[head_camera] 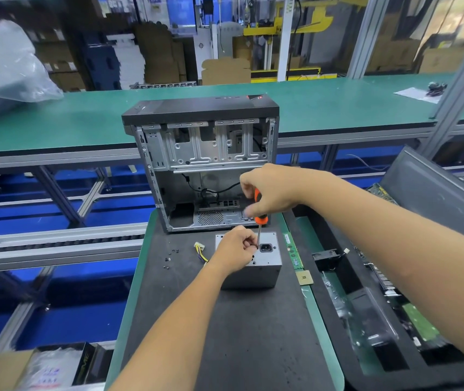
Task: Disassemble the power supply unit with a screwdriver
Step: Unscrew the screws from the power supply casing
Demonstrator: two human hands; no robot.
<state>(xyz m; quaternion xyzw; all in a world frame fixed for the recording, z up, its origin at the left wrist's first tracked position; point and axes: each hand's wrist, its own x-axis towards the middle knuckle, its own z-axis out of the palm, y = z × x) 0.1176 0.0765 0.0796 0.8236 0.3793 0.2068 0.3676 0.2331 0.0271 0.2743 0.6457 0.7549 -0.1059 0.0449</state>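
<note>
Power supply unit, a grey metal box, sat on the black tabletop; your right hand gripped the orange-handled screwdriver, your left hand pinching its shaft.

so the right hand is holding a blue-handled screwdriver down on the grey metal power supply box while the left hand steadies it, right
Not quite: the head view shows an orange-and-black handle, not a blue one. The right hand holds the orange-handled screwdriver down on the grey metal power supply box while the left hand steadies it.

Power supply before computer case
</note>
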